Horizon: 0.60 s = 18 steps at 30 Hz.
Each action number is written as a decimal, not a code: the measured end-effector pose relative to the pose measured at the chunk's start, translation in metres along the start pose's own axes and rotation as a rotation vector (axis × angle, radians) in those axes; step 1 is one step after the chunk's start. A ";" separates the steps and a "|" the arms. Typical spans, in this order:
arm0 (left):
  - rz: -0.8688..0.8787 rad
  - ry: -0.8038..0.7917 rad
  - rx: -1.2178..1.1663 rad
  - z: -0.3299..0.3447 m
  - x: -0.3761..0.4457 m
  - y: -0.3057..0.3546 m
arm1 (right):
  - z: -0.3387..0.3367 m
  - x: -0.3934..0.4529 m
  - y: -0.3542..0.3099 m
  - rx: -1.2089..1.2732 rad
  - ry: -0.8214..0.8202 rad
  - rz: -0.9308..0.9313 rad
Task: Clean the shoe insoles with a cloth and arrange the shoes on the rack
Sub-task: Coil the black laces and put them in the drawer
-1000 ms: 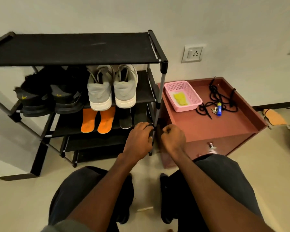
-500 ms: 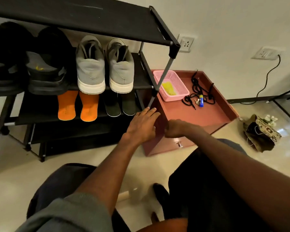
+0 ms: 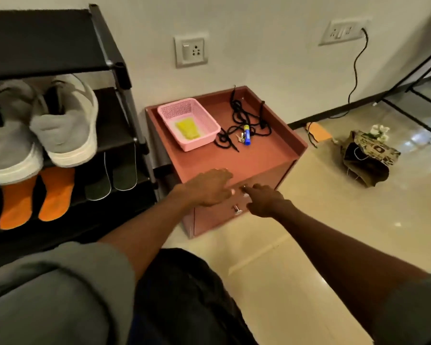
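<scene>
At front edge of reddish-brown wooden cabinet [image 3: 266, 155] | left hand [image 3: 209, 189] flat, fingers extended | right hand [image 3: 265, 201] index pointing, grasping nothing | yellow cloth [image 3: 187, 129] in pink plastic basket [image 3: 209, 120] | grey sneakers [image 3: 65, 125] on black metal rack [image 3: 115, 63], orange insoles [image 3: 56, 195] below.

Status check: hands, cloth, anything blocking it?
Left hand open, right hand pointing, both empty at cabinet front. Yellow cloth in pink basket. Nothing blocking.
</scene>
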<state>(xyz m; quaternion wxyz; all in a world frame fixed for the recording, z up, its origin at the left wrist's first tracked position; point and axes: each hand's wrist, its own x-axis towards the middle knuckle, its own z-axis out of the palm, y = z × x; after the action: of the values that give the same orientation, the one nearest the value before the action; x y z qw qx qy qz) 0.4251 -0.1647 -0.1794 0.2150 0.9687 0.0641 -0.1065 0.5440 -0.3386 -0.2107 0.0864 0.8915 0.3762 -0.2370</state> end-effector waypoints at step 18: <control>-0.243 -0.027 0.347 0.083 0.023 -0.002 | 0.050 0.037 0.021 0.044 0.024 -0.021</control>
<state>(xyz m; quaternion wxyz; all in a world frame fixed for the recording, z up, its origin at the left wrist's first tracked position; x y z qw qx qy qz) 0.4323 -0.1968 -0.2586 0.0313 0.9748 0.1580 -0.1542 0.5632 -0.3462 -0.2736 0.0596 0.8920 0.3812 -0.2355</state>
